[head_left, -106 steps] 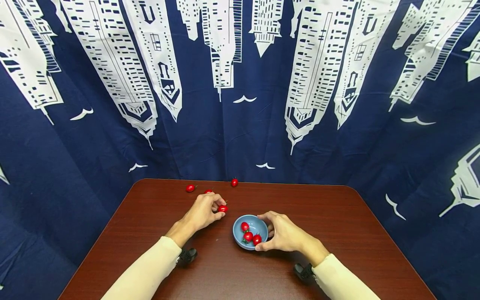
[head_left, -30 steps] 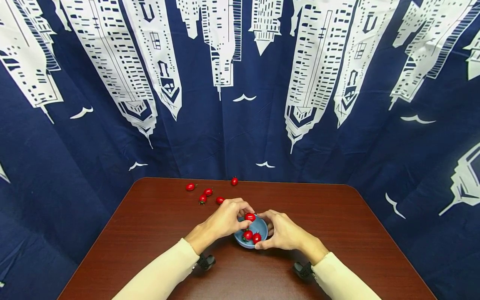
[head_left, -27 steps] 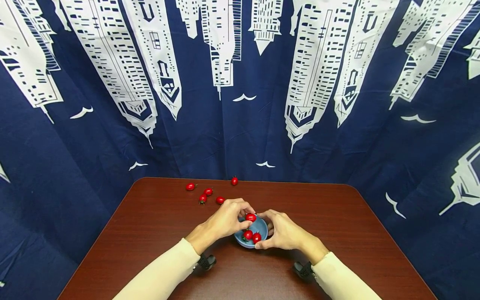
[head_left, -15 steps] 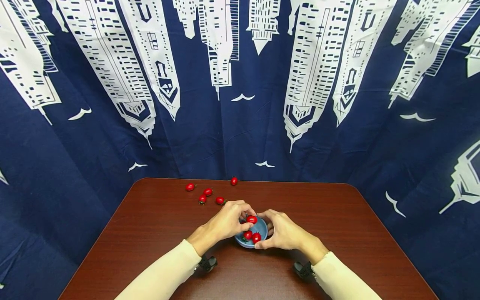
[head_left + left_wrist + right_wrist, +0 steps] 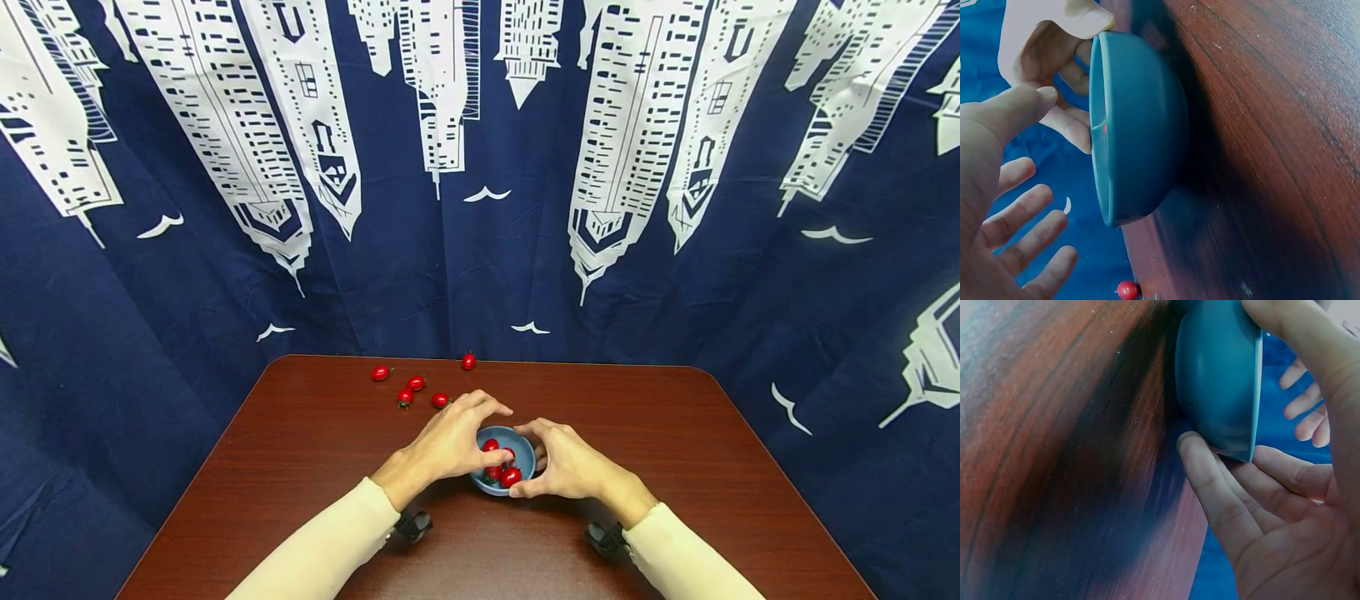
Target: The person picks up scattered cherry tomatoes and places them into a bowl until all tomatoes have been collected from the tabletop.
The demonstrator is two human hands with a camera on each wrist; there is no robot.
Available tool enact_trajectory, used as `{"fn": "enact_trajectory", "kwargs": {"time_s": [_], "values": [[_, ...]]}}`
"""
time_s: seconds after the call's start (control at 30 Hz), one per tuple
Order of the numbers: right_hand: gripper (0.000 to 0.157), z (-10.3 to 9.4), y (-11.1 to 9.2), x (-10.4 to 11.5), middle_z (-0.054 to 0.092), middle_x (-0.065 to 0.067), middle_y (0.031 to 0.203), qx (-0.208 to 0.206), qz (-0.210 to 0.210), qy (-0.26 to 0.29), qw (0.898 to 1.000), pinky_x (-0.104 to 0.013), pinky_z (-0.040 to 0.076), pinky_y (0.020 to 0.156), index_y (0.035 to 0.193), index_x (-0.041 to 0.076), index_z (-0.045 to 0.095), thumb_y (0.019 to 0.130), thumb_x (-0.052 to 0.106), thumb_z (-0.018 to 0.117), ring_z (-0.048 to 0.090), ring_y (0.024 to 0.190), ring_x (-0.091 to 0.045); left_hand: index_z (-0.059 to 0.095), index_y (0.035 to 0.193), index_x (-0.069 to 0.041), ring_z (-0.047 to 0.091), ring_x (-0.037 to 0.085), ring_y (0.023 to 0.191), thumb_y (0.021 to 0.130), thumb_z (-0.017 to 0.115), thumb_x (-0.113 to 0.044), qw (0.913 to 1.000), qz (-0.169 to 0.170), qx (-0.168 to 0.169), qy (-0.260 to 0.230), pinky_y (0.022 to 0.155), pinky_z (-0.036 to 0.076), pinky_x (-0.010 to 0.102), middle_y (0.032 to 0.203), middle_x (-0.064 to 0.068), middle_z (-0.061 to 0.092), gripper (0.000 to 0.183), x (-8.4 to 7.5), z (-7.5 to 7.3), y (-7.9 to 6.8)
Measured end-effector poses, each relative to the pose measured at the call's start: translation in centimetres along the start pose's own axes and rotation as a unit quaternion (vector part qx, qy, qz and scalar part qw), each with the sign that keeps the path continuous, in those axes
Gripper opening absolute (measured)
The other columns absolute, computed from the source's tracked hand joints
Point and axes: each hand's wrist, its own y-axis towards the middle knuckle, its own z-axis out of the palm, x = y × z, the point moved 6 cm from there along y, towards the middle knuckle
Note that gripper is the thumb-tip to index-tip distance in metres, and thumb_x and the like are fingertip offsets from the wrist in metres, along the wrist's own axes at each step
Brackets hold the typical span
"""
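Observation:
A small blue bowl (image 5: 525, 450) stands on the brown table with several cherry tomatoes (image 5: 511, 477) inside. My left hand (image 5: 450, 437) is spread over the bowl's left side, thumb apart from the fingers and nothing between them. In the left wrist view its fingers (image 5: 1029, 219) are relaxed beside the rim. My right hand (image 5: 573, 462) grips the bowl from the right, thumb at the near rim and fingers round the far side. The right wrist view shows those fingers (image 5: 1222, 494) against the bowl wall (image 5: 1219, 375).
Several loose cherry tomatoes lie at the back left of the table (image 5: 637, 400), among them one tomato (image 5: 381, 373) farthest left and one tomato (image 5: 468, 361) by the back edge. A blue curtain (image 5: 480, 275) with white buildings hangs behind.
My left hand brought a cherry tomato from the table to the bowl and has let it go inside; its fingers have spread. The right hand has stayed on the bowl.

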Motion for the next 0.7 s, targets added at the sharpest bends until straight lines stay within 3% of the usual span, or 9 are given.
{"fn": "enact_trajectory", "kwargs": {"time_s": [0.23,0.5,0.7], "values": [[0.096,-0.1,0.0,0.3,0.068,-0.007,0.126,0.005,0.003,-0.023,1.0,-0.022,0.064,0.079,0.147,0.001,0.055,0.075,0.05,0.097,0.077,0.092,-0.012,0.067,0.138,-0.034,0.063,0.013,0.122,0.085,0.086,-0.055,1.0,-0.008,0.0,-0.005,0.096,0.06,0.037,0.134,-0.009,0.066,0.06,0.5,-0.2,-0.4],[0.103,-0.2,0.0,0.8,0.066,-0.004,0.127,0.011,0.002,-0.069,0.998,-0.022,0.063,0.08,0.155,0.002,0.051,0.076,0.051,0.095,0.074,0.093,-0.011,0.068,0.138,-0.03,0.07,0.02,0.117,0.087,0.084,-0.053,0.9999,-0.011,-0.002,-0.01,0.096,0.061,0.038,0.132,-0.009,0.066,0.058,1.7,-0.6,-0.9],[0.108,-0.1,0.4,1.6,0.064,-0.002,0.138,0.002,-0.018,-0.136,0.991,-0.03,0.06,0.097,0.155,0.005,0.053,0.074,0.064,0.092,0.067,0.113,-0.012,0.068,0.138,-0.031,0.066,0.014,0.121,0.087,0.084,-0.057,0.9997,-0.024,-0.009,-0.006,0.102,0.059,0.039,0.133,-0.012,0.065,0.059,2.6,-1.0,-1.4]]}}
